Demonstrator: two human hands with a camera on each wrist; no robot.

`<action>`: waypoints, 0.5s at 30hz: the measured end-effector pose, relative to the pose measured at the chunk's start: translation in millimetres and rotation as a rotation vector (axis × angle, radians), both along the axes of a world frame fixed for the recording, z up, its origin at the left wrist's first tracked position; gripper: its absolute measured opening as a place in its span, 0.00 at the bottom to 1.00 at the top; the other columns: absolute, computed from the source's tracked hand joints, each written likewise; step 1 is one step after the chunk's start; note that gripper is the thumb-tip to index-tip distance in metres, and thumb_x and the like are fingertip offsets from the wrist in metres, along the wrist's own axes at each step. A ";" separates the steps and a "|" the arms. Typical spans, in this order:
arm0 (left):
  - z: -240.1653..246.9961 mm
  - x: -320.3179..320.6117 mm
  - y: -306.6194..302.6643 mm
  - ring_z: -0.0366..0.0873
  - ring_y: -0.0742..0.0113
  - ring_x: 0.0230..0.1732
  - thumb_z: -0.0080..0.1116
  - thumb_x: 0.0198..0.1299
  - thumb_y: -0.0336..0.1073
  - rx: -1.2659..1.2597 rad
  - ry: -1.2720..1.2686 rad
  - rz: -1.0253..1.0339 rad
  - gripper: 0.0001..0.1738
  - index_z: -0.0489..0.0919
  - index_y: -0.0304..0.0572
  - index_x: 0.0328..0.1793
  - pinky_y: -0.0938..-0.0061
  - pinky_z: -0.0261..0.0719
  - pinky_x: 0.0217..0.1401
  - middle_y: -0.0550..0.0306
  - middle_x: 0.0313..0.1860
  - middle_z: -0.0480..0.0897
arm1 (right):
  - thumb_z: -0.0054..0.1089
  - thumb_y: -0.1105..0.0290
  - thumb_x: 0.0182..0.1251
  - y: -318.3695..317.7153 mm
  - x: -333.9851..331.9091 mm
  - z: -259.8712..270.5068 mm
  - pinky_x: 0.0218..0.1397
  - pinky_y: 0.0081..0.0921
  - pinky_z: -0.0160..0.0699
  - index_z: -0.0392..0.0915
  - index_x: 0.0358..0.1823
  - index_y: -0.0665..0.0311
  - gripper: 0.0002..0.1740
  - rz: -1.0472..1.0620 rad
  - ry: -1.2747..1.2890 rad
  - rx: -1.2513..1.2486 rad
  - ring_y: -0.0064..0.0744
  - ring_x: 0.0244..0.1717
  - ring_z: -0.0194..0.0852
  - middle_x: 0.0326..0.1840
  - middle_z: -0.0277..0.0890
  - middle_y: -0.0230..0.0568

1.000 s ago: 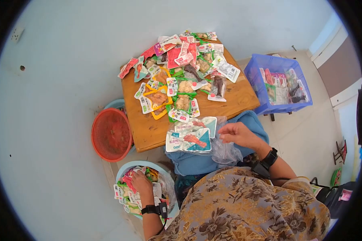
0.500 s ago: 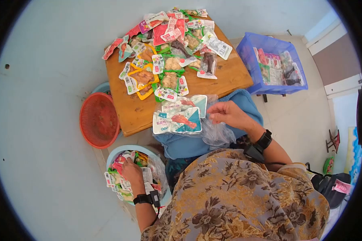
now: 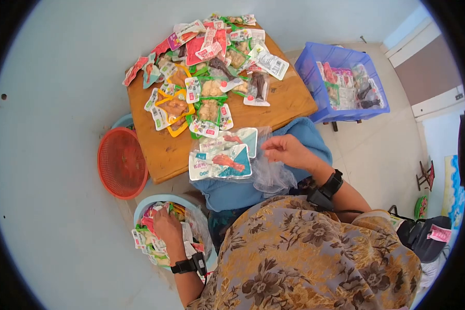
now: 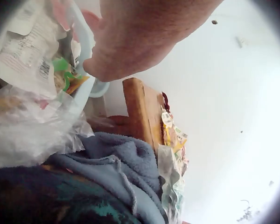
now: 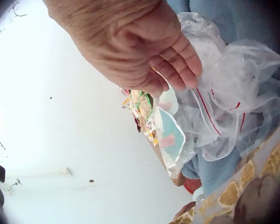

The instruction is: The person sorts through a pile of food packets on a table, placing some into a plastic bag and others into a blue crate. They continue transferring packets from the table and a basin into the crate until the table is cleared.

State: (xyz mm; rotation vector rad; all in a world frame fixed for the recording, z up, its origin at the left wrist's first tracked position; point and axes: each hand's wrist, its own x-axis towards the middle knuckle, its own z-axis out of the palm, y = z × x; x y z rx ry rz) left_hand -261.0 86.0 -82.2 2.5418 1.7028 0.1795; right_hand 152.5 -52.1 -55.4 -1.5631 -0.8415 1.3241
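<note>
My left hand [image 3: 168, 227] is down in a light blue basin [image 3: 208, 227] of mixed food packets, touching a pink packet [image 3: 148, 222]; its fingertips are hidden. In the left wrist view only part of that hand [image 4: 140, 39] shows, beside the basin's rim. My right hand [image 3: 290, 151], fingers relaxed and slightly bent, hovers at the edge of clear plastic bags [image 3: 274, 178]. Its palm and fingers [image 5: 144, 51] hold nothing in the right wrist view. Two white-and-teal packets [image 3: 222, 163] lie in clear plastic left of it, over the table's front edge and a blue cloth [image 3: 225, 196].
Many colourful packets [image 3: 210, 111] are heaped on the wooden table [image 3: 289, 106]. An empty-looking red basket [image 3: 123, 163] stands left of it, above the basin. On the right a blue-purple crate [image 3: 323, 106] holds more packets. A wall [image 3: 51, 129] rises along the left.
The head view has shifted, so the table and containers sit further left in it. My left hand remains in the basin with its fingers shifted slightly; my right hand stays beside the clear bags.
</note>
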 end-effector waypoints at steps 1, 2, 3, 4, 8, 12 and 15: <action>-7.3 -6.1 -0.2 0.80 0.40 0.43 0.64 0.50 0.28 -0.012 -0.007 -0.011 0.13 0.81 0.33 0.43 0.52 0.78 0.48 0.40 0.38 0.83 | 0.61 0.71 0.71 -0.2 0.6 -0.7 0.42 0.20 0.81 0.78 0.54 0.71 0.15 0.009 -0.016 0.017 0.19 0.38 0.80 0.41 0.82 0.34; -13.5 -11.0 -0.7 0.80 0.40 0.43 0.64 0.50 0.28 -0.006 -0.017 -0.022 0.13 0.81 0.33 0.43 0.52 0.78 0.48 0.40 0.38 0.83 | 0.61 0.71 0.71 -0.6 1.6 0.9 0.42 0.20 0.81 0.78 0.54 0.71 0.15 -0.002 -0.026 0.023 0.19 0.38 0.80 0.41 0.82 0.34; -17.5 -14.8 -1.4 0.80 0.40 0.43 0.64 0.50 0.29 -0.029 -0.009 -0.013 0.13 0.81 0.33 0.43 0.52 0.78 0.48 0.40 0.38 0.83 | 0.61 0.71 0.70 0.7 0.1 6.5 0.40 0.20 0.79 0.79 0.52 0.71 0.13 -0.032 -0.035 0.032 0.18 0.36 0.78 0.39 0.82 0.32; -18.2 -16.0 -2.3 0.80 0.40 0.43 0.64 0.50 0.29 -0.053 0.000 -0.005 0.13 0.81 0.33 0.44 0.52 0.78 0.48 0.39 0.38 0.83 | 0.61 0.72 0.69 1.3 0.5 11.2 0.38 0.19 0.78 0.80 0.49 0.71 0.12 -0.062 -0.043 0.040 0.17 0.34 0.76 0.36 0.81 0.31; -13.8 -14.6 -9.9 0.80 0.40 0.44 0.64 0.51 0.29 -0.069 -0.016 -0.009 0.14 0.81 0.31 0.44 0.53 0.78 0.49 0.38 0.39 0.83 | 0.60 0.72 0.70 5.0 17.0 19.3 0.41 0.19 0.80 0.79 0.53 0.71 0.13 -0.051 -0.143 0.010 0.18 0.37 0.79 0.38 0.82 0.33; -15.5 -18.2 -12.1 0.80 0.40 0.45 0.65 0.51 0.28 -0.058 -0.036 -0.046 0.16 0.81 0.30 0.46 0.53 0.78 0.51 0.37 0.41 0.83 | 0.62 0.72 0.67 20.7 42.9 14.3 0.41 0.21 0.80 0.79 0.53 0.70 0.15 -0.188 -0.383 0.104 0.24 0.37 0.81 0.38 0.83 0.33; -13.9 -16.3 -13.6 0.80 0.39 0.46 0.65 0.50 0.28 -0.063 -0.039 -0.046 0.17 0.81 0.29 0.47 0.53 0.77 0.52 0.37 0.42 0.83 | 0.62 0.73 0.62 41.0 71.2 21.5 0.50 0.31 0.79 0.78 0.54 0.69 0.18 -0.272 -0.776 0.180 0.42 0.46 0.80 0.47 0.81 0.47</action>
